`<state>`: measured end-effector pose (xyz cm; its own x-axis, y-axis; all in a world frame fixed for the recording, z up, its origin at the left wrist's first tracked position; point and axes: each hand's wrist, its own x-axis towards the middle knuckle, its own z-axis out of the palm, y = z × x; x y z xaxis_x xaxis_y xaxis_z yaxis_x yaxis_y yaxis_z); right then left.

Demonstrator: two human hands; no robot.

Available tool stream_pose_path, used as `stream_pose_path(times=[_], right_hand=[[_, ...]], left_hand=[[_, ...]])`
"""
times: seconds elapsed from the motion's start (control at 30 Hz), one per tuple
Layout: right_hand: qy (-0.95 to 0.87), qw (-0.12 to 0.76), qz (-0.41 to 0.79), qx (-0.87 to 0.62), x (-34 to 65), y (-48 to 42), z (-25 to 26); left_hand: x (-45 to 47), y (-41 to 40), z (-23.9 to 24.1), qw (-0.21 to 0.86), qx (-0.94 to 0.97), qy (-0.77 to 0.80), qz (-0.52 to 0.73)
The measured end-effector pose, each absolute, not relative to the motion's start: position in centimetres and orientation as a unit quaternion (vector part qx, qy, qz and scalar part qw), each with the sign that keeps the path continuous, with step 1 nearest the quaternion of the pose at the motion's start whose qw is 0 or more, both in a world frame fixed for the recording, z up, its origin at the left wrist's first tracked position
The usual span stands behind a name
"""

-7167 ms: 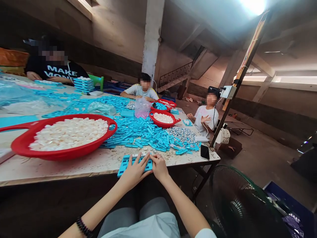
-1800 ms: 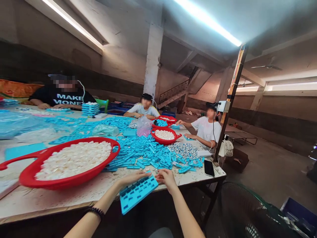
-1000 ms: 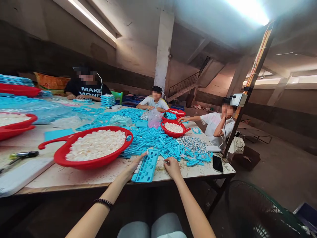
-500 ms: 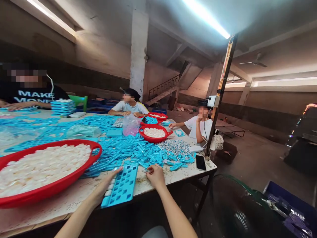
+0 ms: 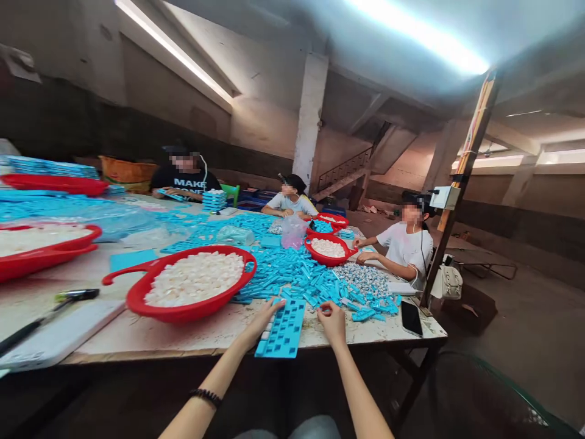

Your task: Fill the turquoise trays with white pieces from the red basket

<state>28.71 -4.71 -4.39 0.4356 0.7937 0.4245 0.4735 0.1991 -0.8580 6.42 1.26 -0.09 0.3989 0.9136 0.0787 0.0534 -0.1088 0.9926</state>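
My left hand (image 5: 264,320) grips the left side of a blue tray (image 5: 287,332) with rows of square holes. Small white pieces show along the tray's left edge, partly covered by my fingers; the other holes look dark. The tray lies tilted at the table's front edge. To its right, my right hand (image 5: 333,322) is held just above the tabletop with thumb and fingertips pinched together. Whatever may be between those fingertips is too small to make out. Behind both hands spreads a heap of blue plastic pieces (image 5: 292,268).
Left of the tray stands a red basin (image 5: 183,312) of white pieces. A smaller red basin (image 5: 326,259) sits beyond the heap, near small grey-white pieces (image 5: 365,280). A phone (image 5: 411,319) lies by the right corner, near a post (image 5: 461,164). Several co-workers sit around the table (image 5: 219,338).
The view has swung left and pulled back, so things appear farther right and smaller. My left hand keeps its hold on the tray; my right hand stays pinched beside it.
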Motion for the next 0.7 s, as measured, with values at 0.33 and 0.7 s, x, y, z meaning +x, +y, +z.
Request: stream_pose_path(times=[0.33, 0.7], right_hand=[[-0.508, 0.622, 0.181, -0.567, 29.3, -4.7, -5.2], [-0.496, 0.64, 0.206, -0.55, 30.2, -4.6, -5.6]], left_hand=[[6.6, 1.6, -1.7, 0.567, 0.603, 0.374, 0.418], [6.7, 2.6, -3.6, 0.581, 0.582, 0.377, 0.426]])
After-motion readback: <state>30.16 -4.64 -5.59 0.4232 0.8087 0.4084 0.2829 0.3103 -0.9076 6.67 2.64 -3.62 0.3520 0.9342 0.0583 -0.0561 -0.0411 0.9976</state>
